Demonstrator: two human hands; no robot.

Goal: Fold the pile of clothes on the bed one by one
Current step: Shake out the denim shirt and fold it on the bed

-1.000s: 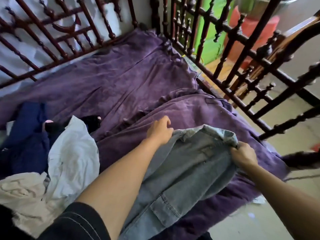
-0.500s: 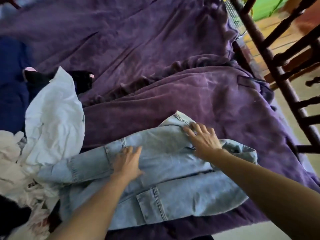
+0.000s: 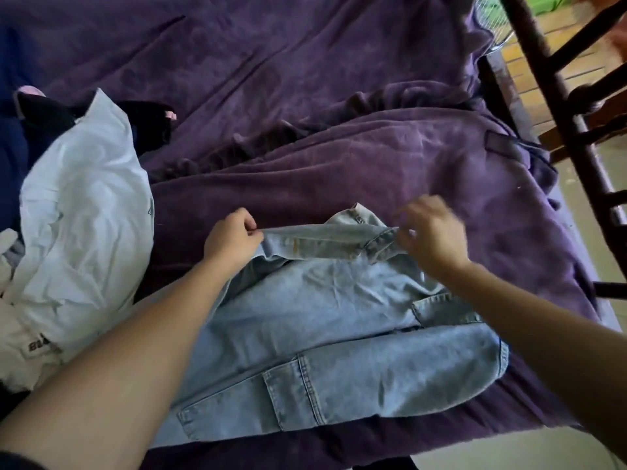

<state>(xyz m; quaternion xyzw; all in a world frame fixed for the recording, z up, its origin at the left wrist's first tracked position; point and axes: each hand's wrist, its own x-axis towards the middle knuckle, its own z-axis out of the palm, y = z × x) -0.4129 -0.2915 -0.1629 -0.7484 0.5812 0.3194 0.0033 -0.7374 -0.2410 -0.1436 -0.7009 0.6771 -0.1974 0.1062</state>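
Light-blue jeans [image 3: 339, 334] lie folded on the bed's purple blanket [image 3: 339, 147], long axis running left to right, beside the clothes pile [image 3: 84, 215]. The left hand [image 3: 232, 240] pinches their far edge. The right hand [image 3: 432, 235] is blurred at that edge, so I cannot tell its grip.

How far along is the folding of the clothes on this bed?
Done: no folded stack shows anywhere in view. In hand: the denim garment lies spread on the purple blanket. The left hand pinches one end of its top fold, and the right hand is at the other end, too blurred to judge its grip. To do: finish this piece, then the crumpled pile beside it.
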